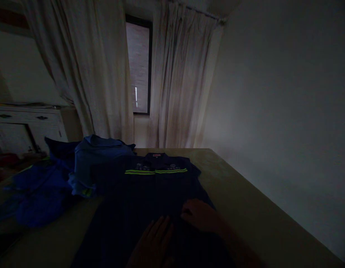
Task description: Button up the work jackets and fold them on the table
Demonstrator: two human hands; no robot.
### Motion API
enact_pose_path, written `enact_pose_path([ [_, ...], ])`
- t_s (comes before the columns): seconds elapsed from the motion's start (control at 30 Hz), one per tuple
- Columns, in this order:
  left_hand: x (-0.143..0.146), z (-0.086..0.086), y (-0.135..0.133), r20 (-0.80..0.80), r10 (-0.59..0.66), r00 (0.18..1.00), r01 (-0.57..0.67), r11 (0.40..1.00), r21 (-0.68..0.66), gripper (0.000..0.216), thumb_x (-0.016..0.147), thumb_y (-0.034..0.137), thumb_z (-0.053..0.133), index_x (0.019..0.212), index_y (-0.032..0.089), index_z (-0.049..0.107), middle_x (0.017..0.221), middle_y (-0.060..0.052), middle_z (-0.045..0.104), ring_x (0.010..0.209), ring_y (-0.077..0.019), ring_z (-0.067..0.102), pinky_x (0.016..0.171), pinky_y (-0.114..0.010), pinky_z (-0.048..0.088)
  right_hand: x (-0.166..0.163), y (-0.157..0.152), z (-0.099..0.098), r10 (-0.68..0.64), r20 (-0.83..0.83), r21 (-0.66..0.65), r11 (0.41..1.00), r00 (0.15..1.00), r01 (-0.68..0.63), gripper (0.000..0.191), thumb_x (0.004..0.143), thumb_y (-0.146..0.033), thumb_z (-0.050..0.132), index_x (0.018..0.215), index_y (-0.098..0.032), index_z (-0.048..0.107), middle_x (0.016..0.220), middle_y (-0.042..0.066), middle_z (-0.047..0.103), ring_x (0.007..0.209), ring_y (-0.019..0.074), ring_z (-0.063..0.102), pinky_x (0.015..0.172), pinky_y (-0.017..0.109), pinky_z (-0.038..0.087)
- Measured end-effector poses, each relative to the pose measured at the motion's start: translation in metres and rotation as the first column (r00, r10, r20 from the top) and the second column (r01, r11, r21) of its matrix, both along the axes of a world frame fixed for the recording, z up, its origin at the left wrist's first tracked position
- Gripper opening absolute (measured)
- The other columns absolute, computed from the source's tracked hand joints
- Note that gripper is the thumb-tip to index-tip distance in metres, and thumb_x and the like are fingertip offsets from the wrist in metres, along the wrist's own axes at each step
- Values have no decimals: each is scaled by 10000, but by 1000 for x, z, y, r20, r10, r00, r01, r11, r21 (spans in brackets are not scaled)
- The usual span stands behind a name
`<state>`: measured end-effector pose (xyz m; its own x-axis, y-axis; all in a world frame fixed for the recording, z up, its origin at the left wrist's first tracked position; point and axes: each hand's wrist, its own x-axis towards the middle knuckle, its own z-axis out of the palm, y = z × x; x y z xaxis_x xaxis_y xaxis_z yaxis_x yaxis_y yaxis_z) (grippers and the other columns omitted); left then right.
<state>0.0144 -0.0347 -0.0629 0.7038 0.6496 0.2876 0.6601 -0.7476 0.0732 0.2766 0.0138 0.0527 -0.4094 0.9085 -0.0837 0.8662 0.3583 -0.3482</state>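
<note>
A dark navy work jacket point(150, 190) with a yellow-green reflective stripe across the chest lies spread flat on the table point(245, 201), collar pointing away from me. My left hand point(152, 242) lies flat on its lower front, fingers stretched out. My right hand point(200, 214) rests on the cloth just to the right, palm down with the fingers curled a little; it grips nothing that I can see. The room is very dim.
A pile of lighter blue garments point(85, 167) lies on the table's left side, with more blue cloth point(35, 193) spread further left. Curtains point(178, 89) and a window stand behind the table; a white cabinet point(27, 126) is at the far left, a wall on the right.
</note>
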Motion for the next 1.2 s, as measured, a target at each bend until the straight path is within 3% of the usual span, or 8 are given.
enact_pose_path([
  [0.13, 0, -10, -4, -33, -47, 998, 49, 995, 84, 552, 1051, 383, 452, 1588, 412, 329, 1510, -14, 574, 1303, -269, 612, 984, -406, 525, 44, 57, 2, -258, -153, 124, 953, 954, 278, 266, 955, -363, 548, 1094, -209, 715, 1119, 102, 741, 1047, 255, 682, 909, 334, 466],
  [0.27, 10, 36, 11, -3, -14, 1000, 13, 995, -100, 372, 998, 534, 536, 1308, 361, 648, 1273, -34, 734, 1070, -290, 712, 876, -437, 570, 87, 127, -15, -585, -310, 135, 753, 749, 644, 332, 891, -355, 602, 1117, -137, 707, 1219, 217, 694, 1166, 355, 635, 979, 441, 448],
  [0.5, 5, 58, 88, 143, 153, 978, -130, 979, -158, 484, 1029, 460, 502, 1494, 327, 486, 1552, -57, 528, 1392, -284, 523, 1144, -505, 440, 109, 181, -49, -524, -515, 84, 756, 678, 649, 91, 705, -300, 658, 728, -213, 664, 797, 52, 715, 862, 265, 687, 810, 365, 503],
  [0.8, 12, 74, 182, 142, 272, 952, -251, 956, -149, 356, 1058, 387, 406, 1227, 241, 684, 1268, -85, 716, 1161, -248, 665, 1035, -415, 498, 125, 184, -79, -387, -839, 3, 699, 382, 715, 540, 755, -438, 612, 1246, -241, 505, 909, 31, 708, 785, 243, 687, 665, 339, 542],
  [0.9, 15, 72, 219, 110, 374, 921, -373, 927, -31, 409, 1036, 378, 453, 1382, 227, 611, 1485, -116, 588, 1353, -285, 549, 1141, -465, 404, 126, 184, -82, -425, -867, -21, 553, 260, 833, 590, 692, -372, 631, 1250, -228, 500, 879, 31, 656, 747, 244, 654, 643, 343, 519],
  [1.07, 9, 40, 245, -3, 412, 911, -411, 909, -74, 542, 1039, 504, 409, 1492, 231, 530, 1599, -106, 461, 1481, -300, 416, 1201, -502, 325, 125, 174, -69, -406, -772, 412, 266, 489, 871, 437, 712, -290, 534, 1135, -189, 576, 996, 92, 593, 910, 274, 586, 817, 425, 501],
  [1.13, 7, 33, 246, 5, 413, 911, -412, 909, -69, 578, 1040, 540, 379, 1512, 233, 508, 1619, -103, 427, 1495, -301, 395, 1210, -513, 308, 112, 175, -55, -341, -702, 554, 290, 625, 780, 393, 748, -257, 518, 1126, -182, 596, 1044, 110, 605, 948, 274, 579, 870, 440, 490],
  [1.2, 7, 31, 246, 11, 413, 911, -411, 909, -66, 600, 1036, 563, 368, 1521, 233, 496, 1631, -101, 403, 1509, -300, 371, 1224, -523, 284, 88, 186, -41, -251, -620, 598, 461, 743, 655, 326, 821, -244, 506, 1124, -199, 618, 1062, 104, 642, 945, 256, 603, 882, 419, 499],
])
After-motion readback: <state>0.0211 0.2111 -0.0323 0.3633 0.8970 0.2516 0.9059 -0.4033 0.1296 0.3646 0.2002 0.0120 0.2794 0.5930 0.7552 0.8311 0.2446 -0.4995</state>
